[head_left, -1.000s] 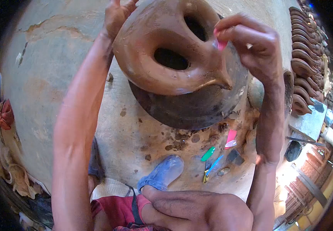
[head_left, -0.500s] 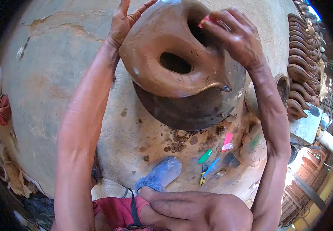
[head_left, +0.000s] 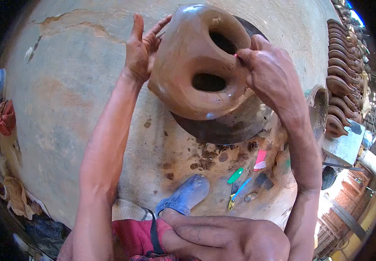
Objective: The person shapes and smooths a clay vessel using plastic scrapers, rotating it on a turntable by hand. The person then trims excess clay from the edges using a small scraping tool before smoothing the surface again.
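Observation:
A large wet brown clay piece [head_left: 177,65] with two dark oval openings rests on a round dark disc [head_left: 223,130]. My left hand [head_left: 142,50] is at the piece's left side, fingers spread, palm towards the clay. On the right, my right hand [head_left: 268,69] is closed at the clay beside the upper opening. A bit of something pink shows at its fingertips; most of it is hidden by the fingers. The clay's pointed end is hidden behind my right hand.
On the floor lie a pink strip [head_left: 260,159], a green oval tool [head_left: 235,175], a blue stick [head_left: 243,186] and a yellow-black cutter [head_left: 231,202]. Curved clay pieces [head_left: 340,71] line the right side. A red cloth [head_left: 5,117] is at far left.
The clay piece has turned, so its pointed end has gone behind my right hand. My right hand has moved down from inside the upper opening to its lower right rim. My left hand has shifted lower.

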`<control>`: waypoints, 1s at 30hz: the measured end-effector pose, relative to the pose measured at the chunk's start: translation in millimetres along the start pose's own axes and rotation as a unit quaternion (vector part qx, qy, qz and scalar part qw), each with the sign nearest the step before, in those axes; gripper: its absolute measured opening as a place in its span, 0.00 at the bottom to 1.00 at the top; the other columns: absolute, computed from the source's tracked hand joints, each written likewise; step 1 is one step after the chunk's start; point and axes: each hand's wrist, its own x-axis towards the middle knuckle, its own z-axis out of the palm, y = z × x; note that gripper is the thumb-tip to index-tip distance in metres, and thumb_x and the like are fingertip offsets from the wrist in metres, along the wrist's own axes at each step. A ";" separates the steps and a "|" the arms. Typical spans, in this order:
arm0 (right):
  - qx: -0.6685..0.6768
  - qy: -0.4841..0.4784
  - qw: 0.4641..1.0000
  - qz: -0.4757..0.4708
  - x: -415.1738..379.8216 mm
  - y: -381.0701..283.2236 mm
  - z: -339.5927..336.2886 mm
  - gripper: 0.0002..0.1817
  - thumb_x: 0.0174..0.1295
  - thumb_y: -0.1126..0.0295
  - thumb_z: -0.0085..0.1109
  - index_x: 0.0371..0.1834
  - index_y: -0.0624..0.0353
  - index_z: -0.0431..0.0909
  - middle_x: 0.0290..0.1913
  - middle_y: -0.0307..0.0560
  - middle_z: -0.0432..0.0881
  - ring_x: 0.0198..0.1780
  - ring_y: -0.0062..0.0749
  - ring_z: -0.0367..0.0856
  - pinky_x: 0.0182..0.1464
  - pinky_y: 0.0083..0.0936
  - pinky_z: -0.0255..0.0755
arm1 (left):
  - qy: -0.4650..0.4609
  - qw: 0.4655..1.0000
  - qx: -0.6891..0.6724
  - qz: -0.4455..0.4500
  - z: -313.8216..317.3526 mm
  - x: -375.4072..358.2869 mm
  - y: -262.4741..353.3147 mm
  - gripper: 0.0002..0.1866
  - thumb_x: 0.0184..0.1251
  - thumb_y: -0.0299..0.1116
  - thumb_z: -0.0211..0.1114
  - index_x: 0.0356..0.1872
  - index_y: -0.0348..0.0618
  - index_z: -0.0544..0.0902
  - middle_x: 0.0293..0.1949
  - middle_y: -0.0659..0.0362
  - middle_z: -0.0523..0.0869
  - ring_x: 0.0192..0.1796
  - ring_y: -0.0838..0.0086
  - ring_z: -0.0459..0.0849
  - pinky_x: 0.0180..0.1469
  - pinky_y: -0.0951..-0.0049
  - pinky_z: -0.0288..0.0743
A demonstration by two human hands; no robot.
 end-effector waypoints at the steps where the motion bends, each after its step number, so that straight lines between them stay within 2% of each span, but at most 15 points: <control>1: 0.000 0.001 1.000 -0.002 -0.5 -3.0 -1.2 0.14 0.67 0.69 0.64 0.50 0.59 0.93 0.40 0.59 0.83 0.46 0.56 0.85 0.50 0.49 0.78 | 0.001 1.000 0.000 0.002 -3.0 -6.8 -3.1 0.56 0.74 0.83 0.48 0.82 0.40 0.67 0.73 0.41 0.82 0.77 0.52 0.78 0.80 0.48 0.70; 7: 0.068 -0.004 0.997 0.044 -2.3 -24.7 -8.8 0.13 0.68 0.71 0.61 0.49 0.60 0.93 0.37 0.61 0.82 0.45 0.58 0.85 0.51 0.48 0.78 | 0.010 0.997 -0.042 0.061 -20.2 -59.5 -31.6 0.56 0.77 0.81 0.45 0.86 0.40 0.59 0.75 0.42 0.80 0.77 0.55 0.77 0.82 0.51 0.67; 10: 0.078 -0.010 0.995 0.057 -8.3 -36.3 -8.9 0.13 0.68 0.71 0.61 0.48 0.60 0.93 0.37 0.61 0.82 0.45 0.57 0.85 0.52 0.48 0.78 | 0.068 0.995 -0.026 0.067 -15.0 -97.5 -49.3 0.57 0.79 0.80 0.43 0.90 0.43 0.48 0.79 0.44 0.75 0.79 0.59 0.75 0.80 0.57 0.66; 12: 0.101 0.020 0.994 0.042 -15.4 -45.3 -7.9 0.10 0.62 0.71 0.60 0.34 0.62 0.90 0.39 0.63 0.87 0.43 0.59 0.89 0.50 0.51 0.84 | 0.073 0.996 -0.010 0.051 -13.6 -121.4 -58.0 0.57 0.78 0.81 0.42 0.91 0.44 0.47 0.80 0.44 0.74 0.79 0.59 0.75 0.79 0.58 0.66; 13: 0.100 0.018 0.994 0.044 -19.4 -50.2 -9.7 0.10 0.62 0.71 0.60 0.34 0.62 0.90 0.39 0.63 0.87 0.43 0.59 0.89 0.50 0.51 0.84 | 0.077 0.996 0.008 0.036 -13.4 -130.9 -62.3 0.57 0.78 0.81 0.42 0.91 0.45 0.46 0.81 0.44 0.72 0.78 0.59 0.76 0.78 0.59 0.67; 15: 0.128 -0.046 0.988 0.069 -29.4 -60.3 -14.9 0.12 0.66 0.71 0.63 0.46 0.60 0.93 0.36 0.59 0.82 0.45 0.56 0.85 0.51 0.48 0.78 | 0.068 0.997 -0.004 0.039 -12.6 -141.6 -72.0 0.57 0.77 0.82 0.41 0.91 0.48 0.45 0.81 0.43 0.71 0.77 0.59 0.77 0.78 0.59 0.67; 17: 0.118 -0.043 0.990 0.063 -46.0 -71.5 -17.8 0.12 0.65 0.71 0.63 0.45 0.59 0.93 0.37 0.58 0.81 0.44 0.55 0.85 0.48 0.48 0.79 | 0.067 0.997 -0.031 0.035 -9.2 -146.9 -75.5 0.56 0.76 0.83 0.43 0.91 0.52 0.48 0.80 0.45 0.72 0.79 0.58 0.74 0.79 0.58 0.68; 19: 0.140 -0.108 0.981 0.083 -62.0 -82.8 -22.8 0.11 0.65 0.71 0.63 0.44 0.59 0.93 0.36 0.57 0.80 0.42 0.55 0.85 0.45 0.48 0.79 | 0.066 0.997 -0.031 0.034 -8.3 -146.1 -74.2 0.55 0.77 0.81 0.44 0.92 0.53 0.48 0.80 0.45 0.73 0.78 0.59 0.75 0.78 0.58 0.69; 21: 0.150 -0.107 0.980 0.082 -73.8 -80.6 -27.2 0.11 0.63 0.72 0.65 0.45 0.59 0.93 0.35 0.56 0.81 0.39 0.54 0.85 0.42 0.46 0.79 | 0.066 0.997 -0.031 0.032 -10.0 -144.2 -70.9 0.54 0.78 0.80 0.46 0.92 0.55 0.48 0.80 0.46 0.73 0.76 0.60 0.77 0.77 0.59 0.70; 23: 0.264 -0.021 0.961 0.079 -86.3 -70.6 -27.1 0.06 0.62 0.75 0.66 0.39 0.61 0.91 0.33 0.55 0.83 0.38 0.55 0.88 0.42 0.47 0.82 | 0.088 0.995 0.030 0.036 -10.5 -134.4 -66.3 0.50 0.82 0.75 0.47 0.91 0.55 0.50 0.76 0.48 0.77 0.71 0.63 0.81 0.72 0.61 0.75; 24: 0.280 -0.003 0.948 0.149 -93.3 -65.0 -31.4 0.10 0.63 0.78 0.68 0.45 0.59 0.92 0.34 0.53 0.85 0.37 0.49 0.88 0.41 0.42 0.81 | 0.103 0.993 0.004 0.060 -1.6 -128.2 -65.7 0.42 0.87 0.58 0.58 0.90 0.54 0.54 0.67 0.53 0.84 0.61 0.71 0.85 0.63 0.67 0.79; 25: 0.278 -0.005 0.948 0.153 -97.8 -56.7 -30.4 0.10 0.63 0.78 0.68 0.45 0.59 0.92 0.34 0.53 0.85 0.37 0.49 0.88 0.41 0.42 0.81 | 0.101 0.993 0.002 0.056 0.0 -123.8 -65.5 0.42 0.87 0.58 0.58 0.90 0.54 0.54 0.67 0.53 0.84 0.61 0.71 0.85 0.63 0.67 0.79; 27: 0.218 0.185 0.929 0.235 -100.6 -37.2 -19.6 0.10 0.65 0.79 0.69 0.47 0.59 0.93 0.37 0.52 0.89 0.38 0.41 0.90 0.41 0.35 0.82 | 0.146 0.969 0.185 0.072 0.5 -111.8 -64.1 0.39 0.85 0.39 0.66 0.89 0.52 0.58 0.59 0.56 0.89 0.56 0.76 0.87 0.59 0.73 0.80; 28: 0.213 0.186 0.929 0.237 -103.1 -31.9 -13.8 0.10 0.65 0.79 0.69 0.47 0.59 0.93 0.37 0.52 0.89 0.38 0.41 0.90 0.41 0.35 0.82 | 0.149 0.968 0.180 0.088 -0.1 -104.1 -63.9 0.42 0.79 0.27 0.71 0.88 0.49 0.61 0.59 0.57 0.91 0.56 0.78 0.88 0.60 0.75 0.80; 30: 0.231 0.206 0.910 0.277 -110.1 -22.9 -0.8 0.10 0.67 0.78 0.71 0.50 0.59 0.92 0.39 0.52 0.91 0.39 0.38 0.91 0.42 0.30 0.82 | 0.147 0.965 0.199 0.090 -4.6 -95.4 -63.5 0.41 0.78 0.27 0.71 0.88 0.48 0.62 0.60 0.57 0.91 0.58 0.77 0.88 0.61 0.74 0.81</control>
